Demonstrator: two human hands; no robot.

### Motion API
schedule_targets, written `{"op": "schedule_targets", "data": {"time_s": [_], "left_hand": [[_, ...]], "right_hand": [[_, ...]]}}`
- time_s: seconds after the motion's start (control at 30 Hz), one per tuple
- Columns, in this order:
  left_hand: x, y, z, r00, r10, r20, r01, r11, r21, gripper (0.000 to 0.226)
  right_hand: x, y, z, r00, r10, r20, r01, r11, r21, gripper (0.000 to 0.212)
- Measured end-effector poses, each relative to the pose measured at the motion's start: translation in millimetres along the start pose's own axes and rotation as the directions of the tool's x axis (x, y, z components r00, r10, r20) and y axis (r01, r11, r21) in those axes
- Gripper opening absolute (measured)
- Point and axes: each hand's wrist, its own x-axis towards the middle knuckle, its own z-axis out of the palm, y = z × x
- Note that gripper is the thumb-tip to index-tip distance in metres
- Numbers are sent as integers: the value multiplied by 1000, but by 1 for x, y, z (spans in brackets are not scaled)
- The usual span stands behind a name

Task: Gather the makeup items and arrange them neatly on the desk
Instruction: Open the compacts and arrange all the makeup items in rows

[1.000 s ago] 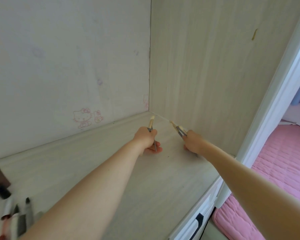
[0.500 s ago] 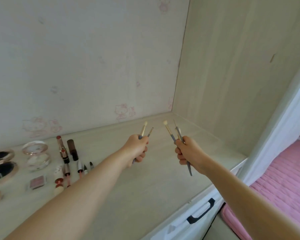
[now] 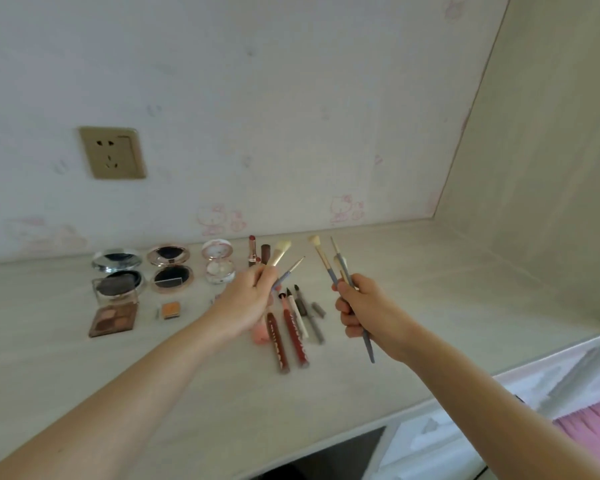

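Two brushes (image 3: 284, 261) were gripped in the curled left hand (image 3: 248, 301), tips toward 1 o'clock; three brushes (image 3: 340, 271) were clenched by the right hand (image 3: 364, 310), tips toward 11, above the desk (image 3: 430, 306).

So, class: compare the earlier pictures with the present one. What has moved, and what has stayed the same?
Both hands have lifted from the back corner of the desk and swung left, toward the laid-out makeup. The left hand keeps its grip on two brushes; the right hand keeps its grip on its bunch of brushes. Nothing was let go. The compacts and pencils lie as they did half a second ago.
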Motion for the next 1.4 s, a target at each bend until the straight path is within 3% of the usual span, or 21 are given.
{"op": "schedule_targets", "data": {"time_s": [0.1,0.2,0.4,0.67,0.87,1.13,1.4], "left_hand": [[-23,-11,-31,999,17,-44,-13,996,83,28],[-43,-25,-58,992,84,-89,-55,958,280,28],[-74,-65,-102,977,201,-75,-95,720,688,16],[-71,-101,-124,989,150,6,-91,566,819,10],[-59,-109,-125,988,153,30,-115,580,807,19],[-50,-114,-127,968,241,68,-186,508,841,17],[-51,-109,-122,958,283,-37,-105,470,876,23]], "right_hand": [[-1,0,30,999,28,30,-31,993,113,15],[-5,-1,59,995,64,77,-78,978,196,14],[-17,0,103,990,93,104,-113,972,207,9],[-31,4,134,971,161,176,-188,971,147,12],[-30,6,139,960,208,188,-234,964,128,13],[-27,10,143,932,291,218,-330,929,170,12],[-25,11,152,919,319,232,-359,920,158,15]]}}
